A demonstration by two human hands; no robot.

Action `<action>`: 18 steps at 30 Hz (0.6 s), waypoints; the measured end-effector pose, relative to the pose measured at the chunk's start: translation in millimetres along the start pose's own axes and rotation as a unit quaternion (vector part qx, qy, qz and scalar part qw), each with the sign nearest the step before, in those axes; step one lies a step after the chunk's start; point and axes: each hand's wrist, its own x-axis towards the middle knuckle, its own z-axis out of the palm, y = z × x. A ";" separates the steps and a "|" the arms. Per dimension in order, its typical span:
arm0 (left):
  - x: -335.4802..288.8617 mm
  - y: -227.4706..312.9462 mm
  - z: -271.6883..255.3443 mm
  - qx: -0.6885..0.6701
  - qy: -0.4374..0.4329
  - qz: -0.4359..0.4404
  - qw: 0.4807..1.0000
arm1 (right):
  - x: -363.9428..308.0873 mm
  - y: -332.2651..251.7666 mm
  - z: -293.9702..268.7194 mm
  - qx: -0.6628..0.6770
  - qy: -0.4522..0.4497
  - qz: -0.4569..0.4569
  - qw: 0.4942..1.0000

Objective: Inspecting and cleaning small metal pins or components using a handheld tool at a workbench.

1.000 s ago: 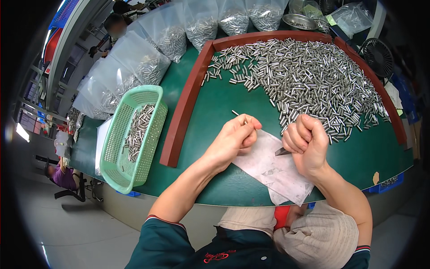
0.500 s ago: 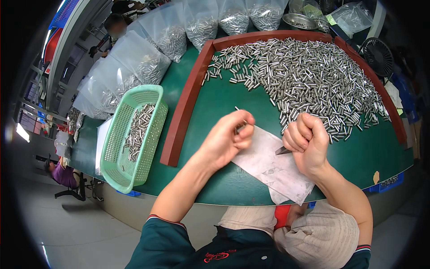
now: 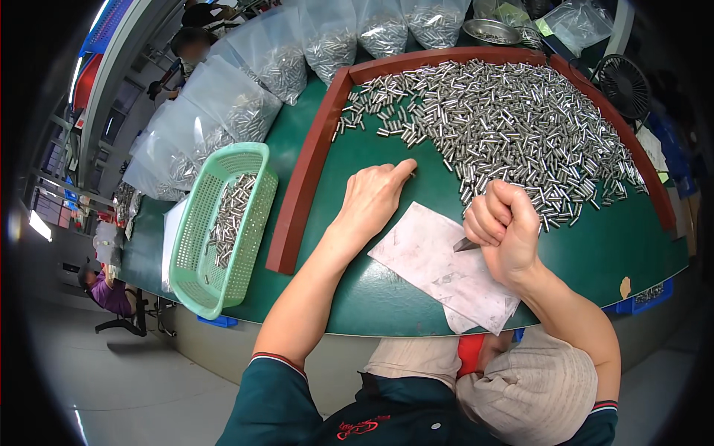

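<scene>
My right hand (image 3: 508,232) is closed in a fist around a dark metal tool (image 3: 465,244); only its flat, pointed tip sticks out, so its kind is hidden. That tip is above a smudged pinkish-white cloth or paper sheet (image 3: 428,260) on the green table. Past the sheet's upper left corner, my left hand (image 3: 375,195) is turned back upward, its thumb and forefinger brought together. Whatever it pinches, if anything, is hidden behind the fingers. Short shiny metal pins (image 3: 513,126) lie in a big heap beyond both hands, the nearest close to my right fist.
A red-brown raised border (image 3: 309,178) frames the heap. Left of it stands a green plastic basket (image 3: 249,245) with some pins inside. Clear bags of pins (image 3: 279,67) line the table's far left edge. A metal bowl (image 3: 491,31) and a black fan (image 3: 623,88) are at the back right.
My left hand has moved up toward the heap and turned its back upward; the pin that showed above its fingers is out of sight. My right hand has barely moved.
</scene>
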 end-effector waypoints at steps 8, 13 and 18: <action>-1.9 9.9 -9.3 -0.284 0.013 -0.119 0.951 | 0.1 -1.9 1.1 0.002 0.008 0.007 1.000; -12.1 11.6 -28.6 -0.817 -0.085 -0.226 0.524 | -1.3 -0.1 -1.7 0.005 0.013 0.006 1.000; -14.5 13.6 -26.7 -0.802 -0.082 -0.250 0.536 | -0.5 -1.6 1.4 0.004 0.020 0.011 1.000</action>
